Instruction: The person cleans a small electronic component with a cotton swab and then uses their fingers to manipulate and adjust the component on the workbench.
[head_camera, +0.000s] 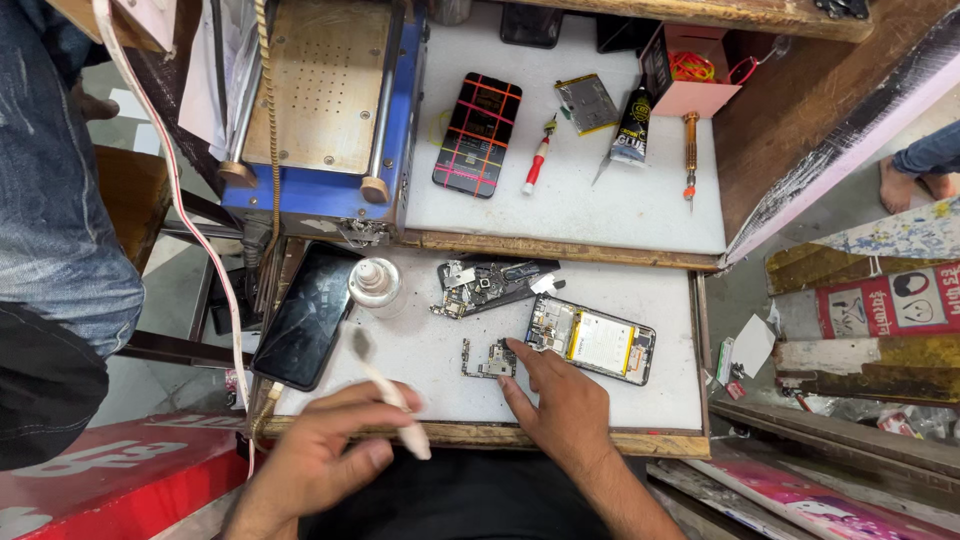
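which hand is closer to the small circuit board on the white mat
Right. The right hand has its index fingertip at the small circuit board, touching its right edge. The left hand is lower left, off the mat's front edge, holding a white brush.

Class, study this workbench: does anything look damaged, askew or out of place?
Yes. An opened phone lies askew with its back off and battery bared. Loose boards lie beside it. The right hand touches a small board; the left hand holds a brush.
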